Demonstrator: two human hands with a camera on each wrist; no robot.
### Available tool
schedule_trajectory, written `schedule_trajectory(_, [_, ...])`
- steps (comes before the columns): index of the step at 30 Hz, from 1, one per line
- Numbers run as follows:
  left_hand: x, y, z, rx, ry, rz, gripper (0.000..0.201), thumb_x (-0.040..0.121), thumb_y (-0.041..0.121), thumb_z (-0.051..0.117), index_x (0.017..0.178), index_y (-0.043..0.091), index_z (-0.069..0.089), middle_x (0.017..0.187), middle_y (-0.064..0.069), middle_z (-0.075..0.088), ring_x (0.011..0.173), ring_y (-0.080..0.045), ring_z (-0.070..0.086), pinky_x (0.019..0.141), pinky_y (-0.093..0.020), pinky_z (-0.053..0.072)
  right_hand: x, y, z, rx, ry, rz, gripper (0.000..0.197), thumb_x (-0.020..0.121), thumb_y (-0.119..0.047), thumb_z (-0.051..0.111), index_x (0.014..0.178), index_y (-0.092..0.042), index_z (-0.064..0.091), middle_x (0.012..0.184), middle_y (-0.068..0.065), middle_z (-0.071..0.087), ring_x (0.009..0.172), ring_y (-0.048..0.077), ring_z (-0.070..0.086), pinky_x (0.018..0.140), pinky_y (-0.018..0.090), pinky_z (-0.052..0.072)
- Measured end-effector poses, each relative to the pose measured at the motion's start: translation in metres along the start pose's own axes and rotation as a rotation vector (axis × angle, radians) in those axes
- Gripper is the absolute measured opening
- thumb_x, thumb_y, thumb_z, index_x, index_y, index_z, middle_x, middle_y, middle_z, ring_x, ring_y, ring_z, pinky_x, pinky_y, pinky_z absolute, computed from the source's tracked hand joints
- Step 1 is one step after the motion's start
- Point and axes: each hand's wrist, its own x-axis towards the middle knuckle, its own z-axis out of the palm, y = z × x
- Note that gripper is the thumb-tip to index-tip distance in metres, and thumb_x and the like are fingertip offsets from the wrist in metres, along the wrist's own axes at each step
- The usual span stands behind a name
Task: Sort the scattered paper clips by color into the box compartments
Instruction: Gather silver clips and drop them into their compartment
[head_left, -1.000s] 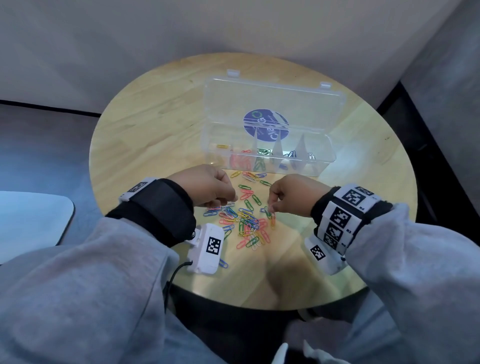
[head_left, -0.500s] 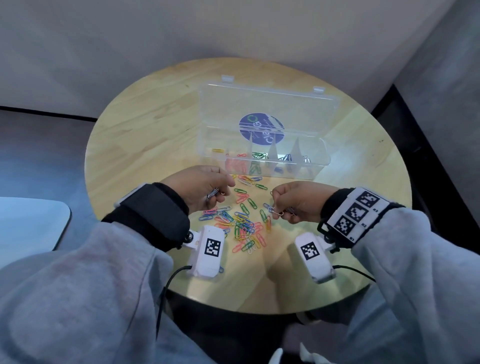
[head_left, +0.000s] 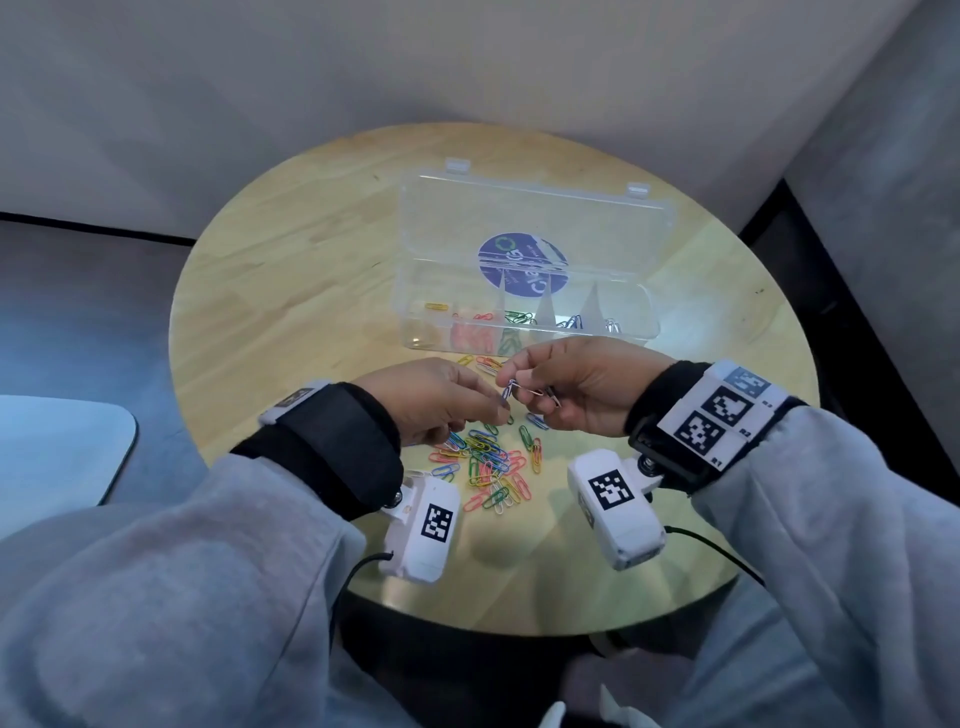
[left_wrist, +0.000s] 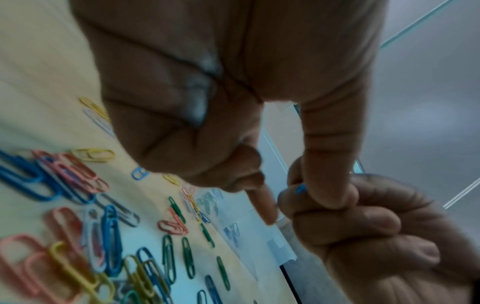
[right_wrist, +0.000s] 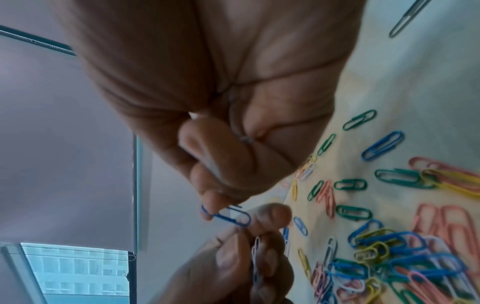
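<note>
A pile of coloured paper clips (head_left: 491, 462) lies on the round wooden table (head_left: 291, 291), in front of the clear compartment box (head_left: 644, 312). Its compartments hold yellow, pink, green, blue and pale clips, left to right. Both hands meet just above the pile. My right hand (head_left: 511, 384) pinches a blue paper clip (right_wrist: 226, 216) at its fingertips, and a grey clip (right_wrist: 237, 125) lies against its palm. My left hand (head_left: 491, 410) grips white clips (right_wrist: 255, 253) between curled fingers, and its thumb tip touches the blue clip (left_wrist: 300, 188).
The box lid (head_left: 535, 218) lies open behind the compartments, with a round blue sticker on it. Loose clips (head_left: 485, 364) lie between the box and the hands. A grey wall stands close behind the table, and a pale seat (head_left: 57, 452) is at the left.
Both hands have lifted off the pile and come together. The right hand has turned palm up, bringing a blue clip to the left hand's fingers.
</note>
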Motion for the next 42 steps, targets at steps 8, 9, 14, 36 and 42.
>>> schedule_trajectory(8, [0.0,0.001,-0.003,-0.06,-0.006,0.084,0.015,0.088,0.013,0.062,0.073,0.014,0.064,0.042,0.012,0.042,0.033,0.0,0.032,0.035,-0.009,0.024,-0.001,0.0,0.002,0.001,0.008,0.004,0.025,0.094,0.003,0.04,0.087,-0.01,0.059,0.058,0.001,0.056,0.039,0.003,0.045,0.04,0.01,0.033])
schedule_trajectory(9, [0.001,0.001,-0.003,-0.081,0.002,0.078,0.023,0.089,0.013,0.061,0.066,0.015,0.063,0.043,0.01,0.042,0.032,0.0,0.033,0.034,-0.009,0.024,-0.001,0.0,0.002,-0.001,0.011,0.006,0.025,0.094,0.004,0.04,0.087,-0.01,0.059,0.059,0.001,0.056,0.039,0.003,0.045,0.04,0.01,0.033])
schedule_trajectory(14, [0.002,0.0,-0.004,-0.144,0.023,0.079,0.022,0.092,0.01,0.056,0.07,0.012,0.061,0.04,0.01,0.045,0.031,0.0,0.035,0.034,-0.009,0.025,0.0,0.001,0.001,-0.019,0.045,-0.01,0.025,0.092,0.009,0.04,0.087,-0.013,0.052,0.057,0.005,0.058,0.037,0.006,0.048,0.034,0.012,0.036])
schedule_trajectory(36, [0.002,-0.001,-0.009,0.057,0.096,0.219,0.021,0.086,0.009,0.064,0.067,0.018,0.064,0.034,0.009,0.044,0.034,-0.002,0.028,0.044,-0.019,0.024,0.012,0.012,0.0,-0.147,0.112,-0.192,0.021,0.09,0.011,0.048,0.078,-0.007,0.051,0.058,0.008,0.044,0.037,0.006,0.045,0.039,0.016,0.038])
schedule_trajectory(42, [0.01,-0.006,-0.014,0.234,0.157,0.201,0.017,0.08,0.024,0.073,0.064,0.024,0.068,0.039,0.015,0.05,0.039,0.0,0.039,0.053,-0.021,0.032,0.02,0.016,-0.003,-0.25,0.24,-0.191,0.022,0.088,0.009,0.052,0.08,-0.011,0.055,0.058,0.002,0.049,0.046,0.011,0.044,0.041,0.017,0.039])
